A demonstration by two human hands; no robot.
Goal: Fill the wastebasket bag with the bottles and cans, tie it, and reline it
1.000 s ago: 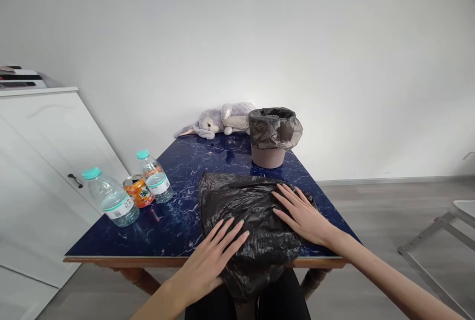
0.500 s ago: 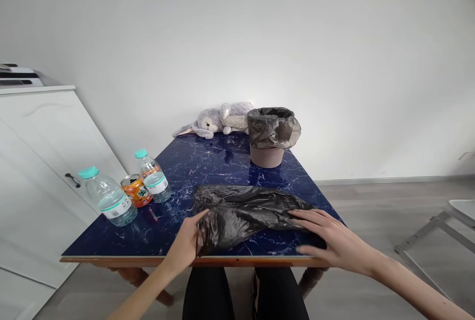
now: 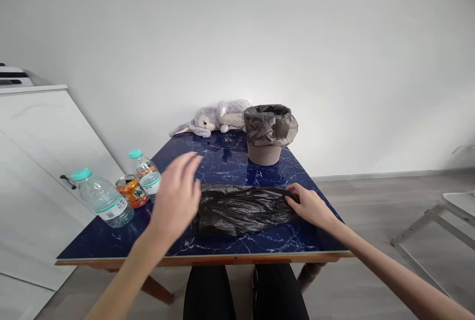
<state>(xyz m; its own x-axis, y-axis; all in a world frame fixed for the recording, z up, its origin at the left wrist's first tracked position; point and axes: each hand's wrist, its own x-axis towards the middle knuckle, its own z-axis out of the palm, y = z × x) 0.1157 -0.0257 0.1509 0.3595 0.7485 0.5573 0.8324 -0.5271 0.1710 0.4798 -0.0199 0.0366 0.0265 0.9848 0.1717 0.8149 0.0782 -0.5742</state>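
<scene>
A black plastic bag (image 3: pixel 245 211) lies folded into a long, wrinkled strip near the front of the blue marbled table (image 3: pixel 208 166). My right hand (image 3: pixel 306 204) is at its right end, thumb and fingers closed on the upper corner. My left hand (image 3: pixel 178 194) is raised over the bag's left end, open with nothing in it, its fingers stretched forward and slightly blurred. It hides part of one water bottle (image 3: pixel 146 174) and the bag's left edge.
Another water bottle (image 3: pixel 104 199) and an orange can (image 3: pixel 131 191) stand at the left. A bin (image 3: pixel 264 154) lined with a black bag and a plush rabbit (image 3: pixel 211 118) are at the back. A white cabinet (image 3: pixel 44 161) borders the left side.
My left hand has let go of the bag's left end and risen forward. My right hand has moved away from me to the bag's upper right corner and closed. The bag lies flatter and narrower.
</scene>
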